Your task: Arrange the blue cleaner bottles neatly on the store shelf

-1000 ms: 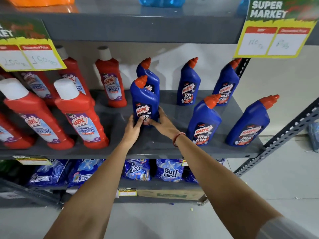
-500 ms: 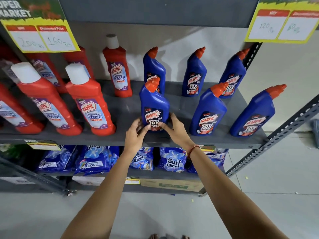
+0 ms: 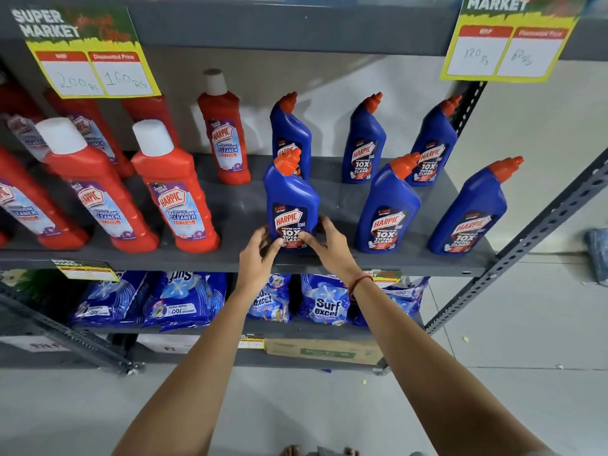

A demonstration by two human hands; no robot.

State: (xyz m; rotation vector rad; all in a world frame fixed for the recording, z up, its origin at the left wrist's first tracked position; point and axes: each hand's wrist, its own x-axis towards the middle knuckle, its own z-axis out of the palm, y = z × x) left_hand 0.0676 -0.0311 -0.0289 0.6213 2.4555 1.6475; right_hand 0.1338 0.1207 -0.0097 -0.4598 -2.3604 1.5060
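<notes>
left hand (image 3: pixel 258 248): fingers half-curled, laid against lower left of the front blue bottle (image 3: pixel 291 205)
right hand (image 3: pixel 325 240): spread, cupped round its lower right
bottle: glossy plastic, angled orange cap
shelf (image 3: pixel 237 209): flat grey metal

blue bottles (image 3: pixel 291 205): 6 | red bottles (image 3: pixel 174 192): about 8 | price signs (image 3: pixel 88 54): 2

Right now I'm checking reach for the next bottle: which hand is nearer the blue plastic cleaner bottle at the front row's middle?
Right. The right hand is beside the middle front blue plastic cleaner bottle; the left hand is farther left.
</notes>
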